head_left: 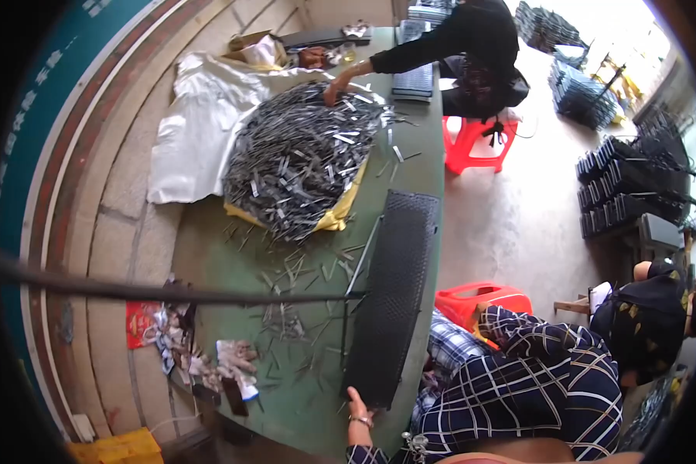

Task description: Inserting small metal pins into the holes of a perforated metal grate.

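Note:
A long black mesh panel [390, 301] with thin metal rods along its left side lies along the right edge of the green table [286, 410]. My left hand [357, 406], with a bracelet at the wrist, grips the panel's near end, thumb upward and the other fingers mostly hidden. My right arm, in a navy plaid sleeve, bends beside the red stool. Only a little of my right hand [483, 309] shows there, close to a narrow yellow-orange thing [483, 337]; its fingers cannot be made out. Loose metal strips [290, 271] lie scattered left of the panel.
A big heap of metal strips [294, 162] rests on yellow sacking, where a co-worker's hand [336, 87] reaches in. A dark rod [170, 295] crosses the view at left. Stained gloves [236, 363] lie near left. Stacked black racks [626, 185] and another seated person [646, 317] are at right.

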Demonstrator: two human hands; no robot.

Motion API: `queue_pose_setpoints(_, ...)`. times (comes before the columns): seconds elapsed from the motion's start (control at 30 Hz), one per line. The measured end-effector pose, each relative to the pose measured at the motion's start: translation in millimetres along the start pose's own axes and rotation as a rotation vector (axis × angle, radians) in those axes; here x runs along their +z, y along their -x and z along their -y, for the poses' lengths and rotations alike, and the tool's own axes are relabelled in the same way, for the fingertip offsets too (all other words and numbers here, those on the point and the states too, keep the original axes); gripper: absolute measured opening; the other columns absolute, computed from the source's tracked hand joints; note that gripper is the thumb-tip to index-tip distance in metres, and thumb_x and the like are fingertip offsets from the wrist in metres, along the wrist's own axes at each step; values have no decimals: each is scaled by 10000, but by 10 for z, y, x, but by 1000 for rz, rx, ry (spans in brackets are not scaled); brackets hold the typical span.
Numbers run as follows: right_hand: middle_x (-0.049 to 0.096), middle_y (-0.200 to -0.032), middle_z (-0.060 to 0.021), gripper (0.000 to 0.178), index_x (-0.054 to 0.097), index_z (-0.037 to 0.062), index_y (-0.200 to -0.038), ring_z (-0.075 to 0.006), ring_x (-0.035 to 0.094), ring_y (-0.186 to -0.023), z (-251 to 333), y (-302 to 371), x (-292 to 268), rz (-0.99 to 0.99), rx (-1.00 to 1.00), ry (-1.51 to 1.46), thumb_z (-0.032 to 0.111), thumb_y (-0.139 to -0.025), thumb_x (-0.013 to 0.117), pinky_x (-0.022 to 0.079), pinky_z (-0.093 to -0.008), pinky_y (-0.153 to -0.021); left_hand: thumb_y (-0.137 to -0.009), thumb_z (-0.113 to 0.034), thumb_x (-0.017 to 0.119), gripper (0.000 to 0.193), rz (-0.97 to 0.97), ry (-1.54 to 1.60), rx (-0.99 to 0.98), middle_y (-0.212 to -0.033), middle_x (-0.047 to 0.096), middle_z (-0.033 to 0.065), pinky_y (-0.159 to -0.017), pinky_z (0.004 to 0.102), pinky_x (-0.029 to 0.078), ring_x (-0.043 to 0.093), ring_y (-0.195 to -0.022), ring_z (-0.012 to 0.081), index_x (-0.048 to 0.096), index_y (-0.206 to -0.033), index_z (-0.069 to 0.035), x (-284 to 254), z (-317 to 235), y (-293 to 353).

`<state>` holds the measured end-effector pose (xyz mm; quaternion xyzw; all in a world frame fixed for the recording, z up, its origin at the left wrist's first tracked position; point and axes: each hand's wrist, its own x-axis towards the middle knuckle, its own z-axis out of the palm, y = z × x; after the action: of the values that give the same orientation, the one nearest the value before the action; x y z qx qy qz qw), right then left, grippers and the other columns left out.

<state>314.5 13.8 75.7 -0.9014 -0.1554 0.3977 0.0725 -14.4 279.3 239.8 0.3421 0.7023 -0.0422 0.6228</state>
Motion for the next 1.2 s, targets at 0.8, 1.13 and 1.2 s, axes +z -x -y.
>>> queue_pose_setpoints(0.8,588,-960,-163,547,586,17,-985,-284,566,-895,-575,-2555,-2375,-142,-318,66,504,-736,569,439,-425,-792,-790,-683,344,882,-339,-299,249,-1381,300,143,-970,362,358,373,-1217,271,191,-1365,-31,605,-396,-1671)
queue_pose_setpoints(1.13,612,-934,-146,433,600,-7,-951,-259,586,-851,-766,-3446,-4095,-70,-927,42,398,-805,555,460,-370,-782,-856,-603,287,746,-597,-328,325,-1326,391,171,-994,381,337,401,-1202,314,342,-1309,-12,1693,43,-829)
queue_pose_setpoints(1.2,617,-928,-143,412,603,-12,-944,-254,590,-842,-814,-3431,-4311,7,-1060,-7,377,-819,552,465,-359,-780,-869,-587,275,726,-698,-368,296,-1315,410,177,-999,385,333,407,-1199,323,372,-1298,-8,1792,276,-283)
